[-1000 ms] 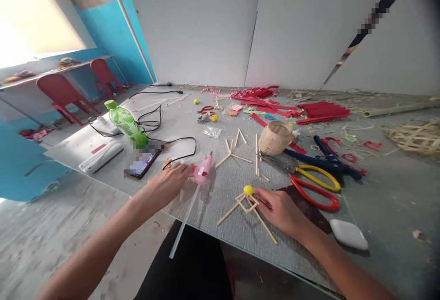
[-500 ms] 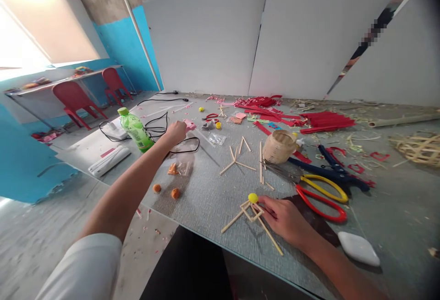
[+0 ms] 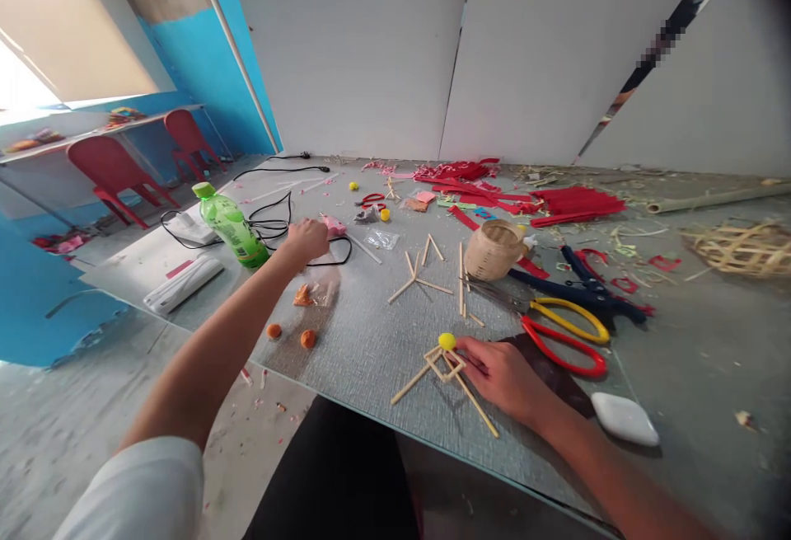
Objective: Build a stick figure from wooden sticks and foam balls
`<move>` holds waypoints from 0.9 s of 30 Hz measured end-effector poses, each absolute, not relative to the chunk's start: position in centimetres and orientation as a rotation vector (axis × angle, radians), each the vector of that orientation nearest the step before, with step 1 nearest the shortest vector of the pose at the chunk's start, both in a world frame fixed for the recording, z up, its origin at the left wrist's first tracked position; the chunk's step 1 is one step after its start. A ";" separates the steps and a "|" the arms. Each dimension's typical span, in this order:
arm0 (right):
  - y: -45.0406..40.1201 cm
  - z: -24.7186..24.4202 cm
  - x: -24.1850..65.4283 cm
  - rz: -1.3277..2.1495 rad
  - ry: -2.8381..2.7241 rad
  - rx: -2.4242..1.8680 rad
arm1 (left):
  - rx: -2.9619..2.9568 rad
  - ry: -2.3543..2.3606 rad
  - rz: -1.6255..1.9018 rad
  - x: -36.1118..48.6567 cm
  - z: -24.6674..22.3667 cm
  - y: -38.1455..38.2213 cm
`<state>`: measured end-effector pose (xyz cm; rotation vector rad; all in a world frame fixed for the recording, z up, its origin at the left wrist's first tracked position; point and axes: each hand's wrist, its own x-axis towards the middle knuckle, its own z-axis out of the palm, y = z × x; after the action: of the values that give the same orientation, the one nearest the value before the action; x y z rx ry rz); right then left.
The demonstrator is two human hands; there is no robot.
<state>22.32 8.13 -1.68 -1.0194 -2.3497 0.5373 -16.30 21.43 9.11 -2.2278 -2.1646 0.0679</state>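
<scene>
We can pass over free counter [image 3: 364, 359] between the orange balls [image 3: 307, 339] and the stick frame [image 3: 454, 373]. Beyond our right grip [image 3: 503, 379], scissors [image 3: 534, 307] and a white rounded object [image 3: 625, 419] obstruct; the green bottle [image 3: 231, 227] stands just left of our left grip [image 3: 307, 240].

The round jar [image 3: 491, 255] has a pale, matt, wood-like wall. Left of the jar lie joined sticks [image 3: 416, 279] of bare, unglossed wood; on its near side, a stick frame [image 3: 443, 379] of similar wood bears a smooth yellow ball [image 3: 446, 341]. Farther left of the jar, the glue gun [image 3: 334, 225] is pink plastic and the bottle [image 3: 231, 227] glossy, translucent green plastic. Near side, right of the jar: scissors [image 3: 528, 307] with metal blades and smooth, plastic-looking handles; a case [image 3: 625, 419], white, smooth, glossy. Beneath the jar, the table [image 3: 371, 334] shows a fine-grained grey finish with sheen.
</scene>
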 end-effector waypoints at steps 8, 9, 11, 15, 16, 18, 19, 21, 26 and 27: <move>8.1 -1.7 22.2 0.540 -2.346 -1.049 | -2.315 -1.840 -0.265 -13.5 6.0 3.7; 8.1 -1.7 22.3 0.527 -2.349 -1.045 | -2.229 -1.852 -0.299 -13.7 5.3 1.6; 8.2 -1.9 22.3 0.505 -2.354 -1.035 | -2.034 -1.934 -0.317 -14.2 4.0 -1.5; 8.3 -2.3 22.5 0.501 -2.352 -1.026 | -1.950 -1.995 -0.312 -15.6 2.0 -3.3; 8.3 -2.3 22.6 0.504 -2.353 -1.028 | -1.984 -1.997 -0.315 -15.8 1.7 -3.1; 8.4 -2.4 22.7 0.504 -2.355 -1.026 | -2.052 -1.991 -0.334 -16.0 1.3 -2.4; 8.4 -2.4 22.7 0.502 -2.355 -1.022 | -2.079 -1.984 -0.345 -16.0 1.1 -2.0; 8.5 -2.6 22.8 0.500 -2.351 -1.015 | -2.116 -1.960 -0.368 -16.2 0.9 -1.4; 8.7 -3.1 22.8 0.512 -2.331 -1.022 | -2.143 -1.892 -0.450 -16.9 0.0 -1.0; 8.7 -3.1 22.8 0.517 -2.330 -1.025 | -2.139 -1.885 -0.459 -16.9 -0.2 -1.0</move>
<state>22.75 8.65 -3.13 -1.0252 -2.3297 0.5166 -16.95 -0.97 -0.15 -2.1387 -1.8850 -0.4587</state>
